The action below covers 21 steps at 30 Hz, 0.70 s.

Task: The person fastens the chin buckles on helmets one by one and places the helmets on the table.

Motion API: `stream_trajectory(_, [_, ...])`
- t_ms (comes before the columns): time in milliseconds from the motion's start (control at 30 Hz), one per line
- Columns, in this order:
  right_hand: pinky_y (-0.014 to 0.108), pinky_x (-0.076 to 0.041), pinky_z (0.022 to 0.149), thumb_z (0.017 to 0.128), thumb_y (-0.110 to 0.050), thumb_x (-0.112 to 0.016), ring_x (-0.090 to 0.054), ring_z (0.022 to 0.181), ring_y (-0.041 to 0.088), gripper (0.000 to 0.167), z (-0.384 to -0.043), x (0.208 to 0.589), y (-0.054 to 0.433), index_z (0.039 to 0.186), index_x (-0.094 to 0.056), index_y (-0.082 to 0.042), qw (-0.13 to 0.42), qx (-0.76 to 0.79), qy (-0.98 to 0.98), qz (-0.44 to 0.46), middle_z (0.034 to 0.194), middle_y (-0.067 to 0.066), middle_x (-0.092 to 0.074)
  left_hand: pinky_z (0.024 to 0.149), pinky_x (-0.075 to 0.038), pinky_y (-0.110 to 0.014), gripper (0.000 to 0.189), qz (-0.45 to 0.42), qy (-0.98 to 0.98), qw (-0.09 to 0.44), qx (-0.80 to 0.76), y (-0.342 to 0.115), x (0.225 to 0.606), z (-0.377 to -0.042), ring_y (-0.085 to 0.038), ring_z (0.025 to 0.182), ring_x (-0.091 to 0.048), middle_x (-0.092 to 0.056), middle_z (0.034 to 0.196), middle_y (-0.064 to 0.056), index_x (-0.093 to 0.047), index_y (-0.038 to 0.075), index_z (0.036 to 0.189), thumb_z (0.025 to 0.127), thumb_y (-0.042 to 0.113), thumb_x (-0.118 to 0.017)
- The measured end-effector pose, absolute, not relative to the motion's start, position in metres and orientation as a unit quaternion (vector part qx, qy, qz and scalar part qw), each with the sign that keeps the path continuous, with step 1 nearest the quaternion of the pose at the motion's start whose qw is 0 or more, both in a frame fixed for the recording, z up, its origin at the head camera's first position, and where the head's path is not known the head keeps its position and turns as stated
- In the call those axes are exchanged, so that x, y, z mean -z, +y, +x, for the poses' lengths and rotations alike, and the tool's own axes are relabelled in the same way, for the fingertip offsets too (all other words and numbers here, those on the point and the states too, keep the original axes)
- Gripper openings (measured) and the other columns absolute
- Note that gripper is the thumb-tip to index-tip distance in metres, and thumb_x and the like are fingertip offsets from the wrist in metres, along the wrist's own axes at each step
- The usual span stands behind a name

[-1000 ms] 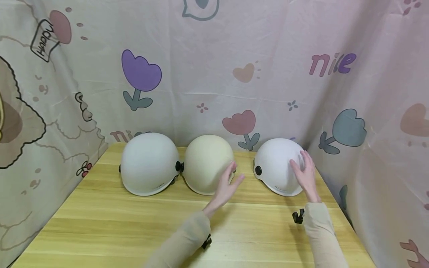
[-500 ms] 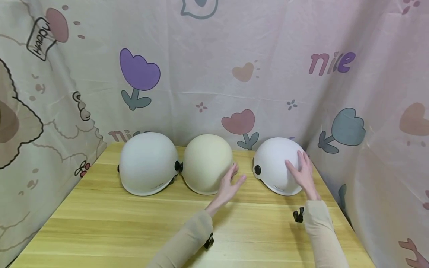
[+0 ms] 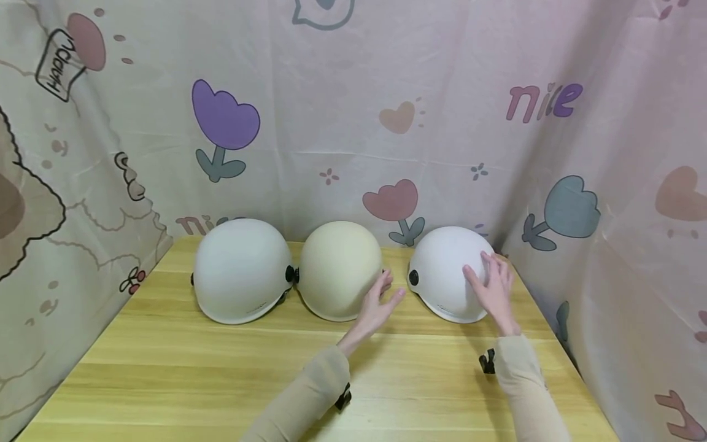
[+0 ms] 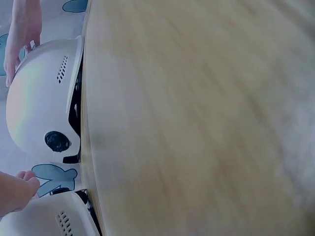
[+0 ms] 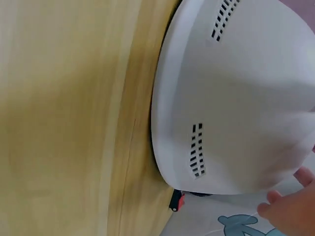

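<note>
Three rounded helmets stand in a row on the wooden table. At the right is a white helmet [image 3: 444, 267] with a black knob on its left side. My right hand [image 3: 495, 293] lies against that helmet's right side, its thumb on the front of the shell and its fingers spread. In the right wrist view, vent slots show on the white shell [image 5: 236, 108], near the fingertips [image 5: 275, 196]. My left hand [image 3: 375, 310] is at the right side of the middle, cream helmet [image 3: 337, 264], with fingers loosely extended; whether they touch it is hard to tell.
A pale grey-white helmet [image 3: 240, 270] stands at the left, its black knob against the cream one. A gap separates the cream and white helmets. The wooden table [image 3: 210, 380] reaches back to a printed cloth [image 3: 320, 123], which also hangs at both sides.
The white helmet has shifted slightly left and turned a little, and my right hand has moved left with it. My left hand stays almost in place beside the cream helmet.
</note>
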State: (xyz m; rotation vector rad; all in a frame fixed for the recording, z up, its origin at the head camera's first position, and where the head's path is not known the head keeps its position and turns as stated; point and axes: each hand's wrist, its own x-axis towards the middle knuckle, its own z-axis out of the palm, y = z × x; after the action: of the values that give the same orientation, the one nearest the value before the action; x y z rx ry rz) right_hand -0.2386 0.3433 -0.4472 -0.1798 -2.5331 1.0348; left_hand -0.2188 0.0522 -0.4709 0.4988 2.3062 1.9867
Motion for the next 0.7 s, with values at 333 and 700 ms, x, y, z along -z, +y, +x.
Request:
stream_trajectory(333, [0.076,0.000,0.120,0.098,-0.049,-0.055,0.005,0.154,0.051,0.085,-0.247,0.442,0.352,0.162,-0.015,-0.011,0.158,-0.354,-0.921,-0.038,0.170,0.022,0.000,0.123,-0.032,-0.053,0.074,0.161,0.741,0.048,-0.650,0.054,0.471,-0.221,-0.042,0.145,-0.040,-0.039,0.157,-0.026,-0.024,0.011,0.160,0.101,0.038,-0.060])
stream_trajectory(700, [0.076,-0.007,0.119,0.097,-0.051,-0.058,-0.003,0.153,0.047,0.085,-0.245,0.447,0.345,0.161,-0.020,-0.011,0.154,-0.355,-0.921,-0.033,0.167,0.024,-0.009,0.121,-0.033,-0.059,0.076,0.159,0.739,0.078,-0.650,0.056,0.473,-0.224,-0.045,0.145,-0.038,-0.035,0.158,-0.026,-0.021,0.014,0.161,0.100,0.041,-0.059])
